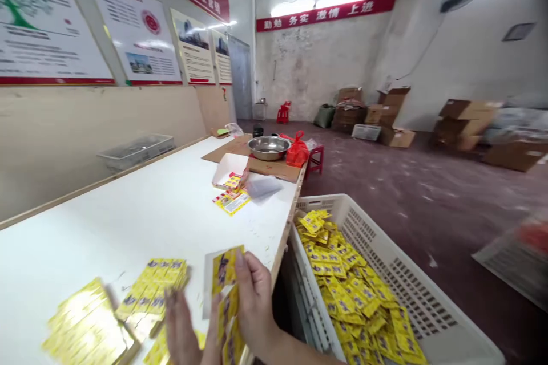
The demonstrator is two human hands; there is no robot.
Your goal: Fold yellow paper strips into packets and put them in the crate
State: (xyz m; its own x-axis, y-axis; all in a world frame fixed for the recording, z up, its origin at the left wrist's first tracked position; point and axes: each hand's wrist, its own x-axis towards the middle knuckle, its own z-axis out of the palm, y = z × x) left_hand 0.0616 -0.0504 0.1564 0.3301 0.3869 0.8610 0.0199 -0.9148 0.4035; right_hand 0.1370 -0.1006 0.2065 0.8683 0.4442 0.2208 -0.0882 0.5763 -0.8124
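Note:
My right hand [259, 302] grips a strip of yellow sachets [226, 268] with dark print, thumb on top, at the table's near right edge. Beside it my left hand [184, 325] is raised with its fingers stretched out and slightly blurred. One of its digits lies against the left side of the held sachets, and the lower part of this hand is cut off. A greyish flat piece [208, 285] shows behind the strip. Left of my hands lie a stack of yellow sachet sheets [156, 285] and a shinier yellow stack [88, 325].
A white crate [381, 245] heaped with loose yellow sachets [342, 279] stands against the right side of the white table [141, 211]. Farther along are an open carton [222, 170], a metal basin [269, 149] and a red plastic bag [298, 151]. Cardboard boxes [396, 108] line the back wall.

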